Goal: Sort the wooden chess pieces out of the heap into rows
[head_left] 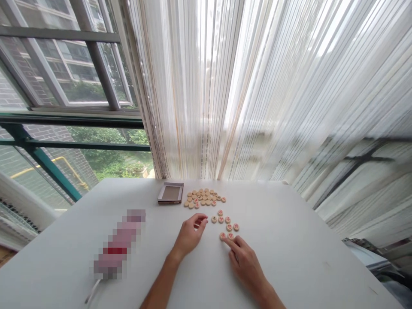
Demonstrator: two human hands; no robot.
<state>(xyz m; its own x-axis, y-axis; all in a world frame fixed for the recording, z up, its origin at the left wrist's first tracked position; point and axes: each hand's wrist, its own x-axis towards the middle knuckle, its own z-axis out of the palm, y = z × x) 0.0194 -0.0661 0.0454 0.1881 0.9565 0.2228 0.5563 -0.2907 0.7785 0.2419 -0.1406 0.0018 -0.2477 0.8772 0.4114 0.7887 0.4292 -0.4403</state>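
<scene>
My left hand [190,234] is over the table with thumb and index fingertips pinched together. Whether a small thing sits inside the pinch cannot be made out. Just right of its fingertips lies a wooden Chinese chess piece with a black character [214,219]. My right hand [245,257] rests low, its index finger stretched out and touching a red-marked Chinese chess piece [222,235]; the other fingers are bent. Another red-marked piece [231,236] lies against that one, by the same hand. Several more red-marked pieces [228,227] lie flat between the hands and farther back.
Behind the hands spreads a loose cluster of Chinese chess pieces [203,198], many with plain sides up. Left of it stands a shallow open box [171,193]. A blurred pink object [120,242] with a white cord lies on the white table [305,257]. String curtains hang behind.
</scene>
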